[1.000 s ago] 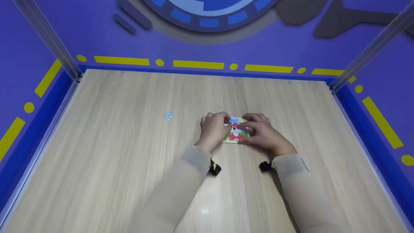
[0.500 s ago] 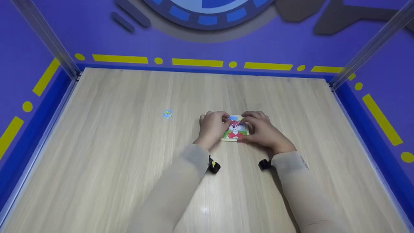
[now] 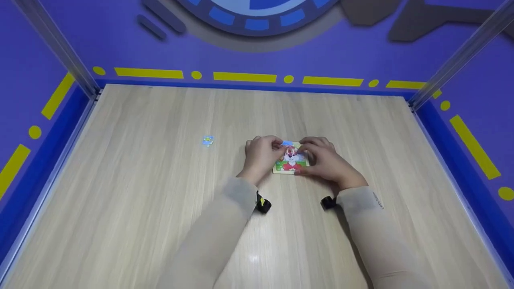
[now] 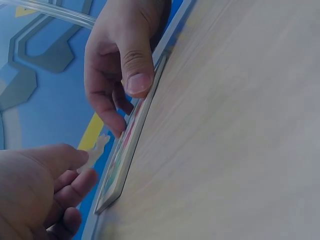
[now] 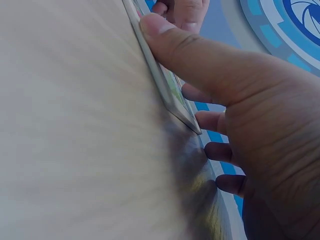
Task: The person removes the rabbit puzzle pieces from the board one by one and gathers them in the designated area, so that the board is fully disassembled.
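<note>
A small square jigsaw puzzle (image 3: 292,165) in a pale frame lies on the table, showing a red-and-white cartoon animal on green and blue. In the left wrist view, my left hand (image 4: 30,187) pinches a pale puzzle piece (image 4: 97,152) between thumb and fingers, at the puzzle's left side. My right hand (image 3: 331,162) holds the puzzle from the right. Its thumb (image 5: 172,42) presses the near edge, while the index finger reaches over the picture and other fingers sit around the far right corner. My hands cover parts of both sides of the picture.
One loose blue puzzle piece with a yellow patch (image 3: 208,140) lies on the wooden table (image 3: 140,180), well left of the hands. Purple walls (image 3: 257,60) with yellow markings enclose the back and sides. Black wrist cameras (image 3: 264,206) hang beneath both sleeves.
My left hand has drawn slightly left, uncovering more of the picture's left side. My right hand keeps its hold on the puzzle. The head view has shifted a little.
</note>
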The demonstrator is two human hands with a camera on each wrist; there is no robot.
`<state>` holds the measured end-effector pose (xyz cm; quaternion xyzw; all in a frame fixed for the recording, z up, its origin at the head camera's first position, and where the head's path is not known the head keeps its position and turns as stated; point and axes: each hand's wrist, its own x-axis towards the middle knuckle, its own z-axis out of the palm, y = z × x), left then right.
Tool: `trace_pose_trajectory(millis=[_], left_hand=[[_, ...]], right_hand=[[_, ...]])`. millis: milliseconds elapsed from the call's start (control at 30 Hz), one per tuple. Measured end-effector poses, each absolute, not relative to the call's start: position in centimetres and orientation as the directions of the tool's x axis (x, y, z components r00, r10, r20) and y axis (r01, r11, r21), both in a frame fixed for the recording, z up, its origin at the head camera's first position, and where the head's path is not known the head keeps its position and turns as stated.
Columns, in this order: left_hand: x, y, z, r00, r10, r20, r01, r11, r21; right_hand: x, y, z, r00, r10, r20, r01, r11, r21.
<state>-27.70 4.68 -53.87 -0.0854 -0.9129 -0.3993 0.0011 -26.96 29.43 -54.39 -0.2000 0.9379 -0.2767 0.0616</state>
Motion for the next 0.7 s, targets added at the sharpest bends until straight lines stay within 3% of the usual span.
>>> trace_pose_trajectory(millis=[333, 700], left_hand=[[-28.0, 2.2, -53.0, -0.990, 0.137, 0.034, 0.097, 0.484, 0.870], [-28.6, -3.1, -52.5, -0.996, 0.090, 0.012, 0.056, 0.497, 0.866]], right_hand=[[-26.9, 29.4, -54.3, -0.910, -0.416, -0.009, -0.339, 0.754, -0.563], [-26.8, 29.2, -54.2, -0.923, -0.380, -0.065, -0.278, 0.772, -0.572]])
